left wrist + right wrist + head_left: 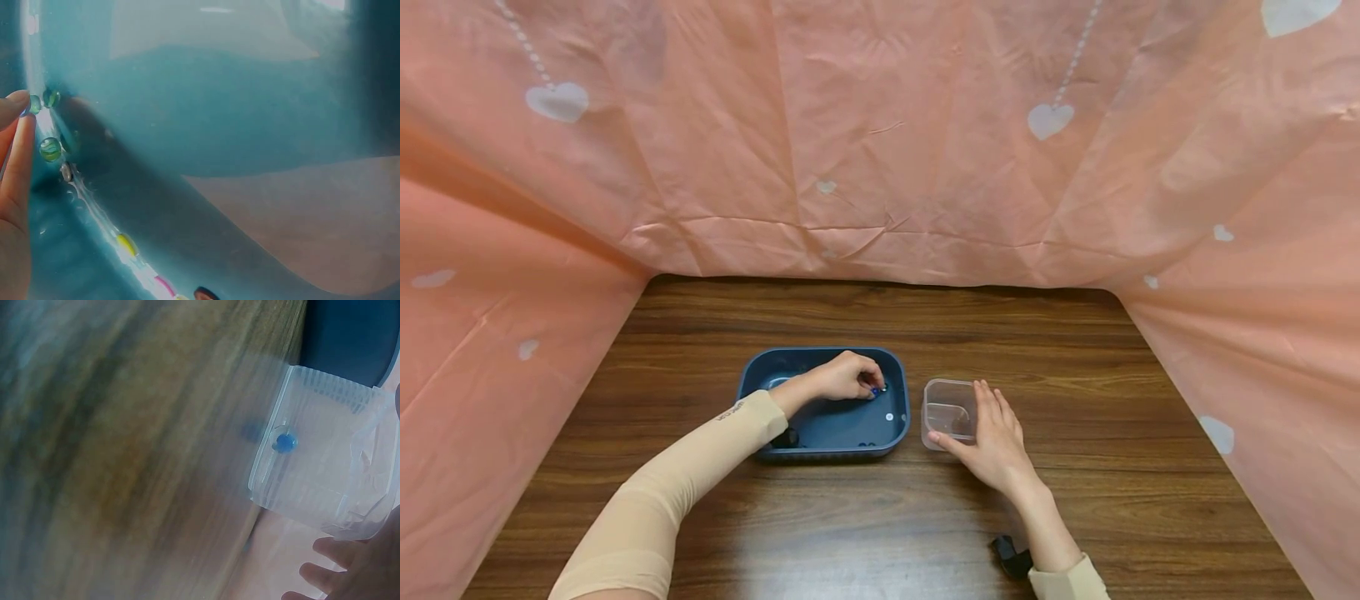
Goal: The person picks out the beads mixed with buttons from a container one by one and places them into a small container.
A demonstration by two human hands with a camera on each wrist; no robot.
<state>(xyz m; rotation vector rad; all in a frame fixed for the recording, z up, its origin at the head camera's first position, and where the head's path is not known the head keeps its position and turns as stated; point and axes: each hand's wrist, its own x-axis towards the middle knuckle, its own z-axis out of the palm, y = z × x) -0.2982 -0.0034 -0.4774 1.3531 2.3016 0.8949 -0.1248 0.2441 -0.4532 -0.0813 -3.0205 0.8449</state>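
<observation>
My left hand reaches into a dark blue basin, fingers low near its right side. Thumb and finger pinch a blue glass marble, mostly covered by the fingertips in the left wrist view. Close by in that view lie a green swirled marble and another greenish marble. My right hand rests against a clear plastic container, thumb along the front and straight fingers along the right side. Through its wall, the right wrist view shows a blue marble at the bottom.
The container stands just right of the basin on a brown wooden table. A yellow-banded piece and a dark brown piece lie farther along the basin floor. Pink curtains enclose the table at the back and sides.
</observation>
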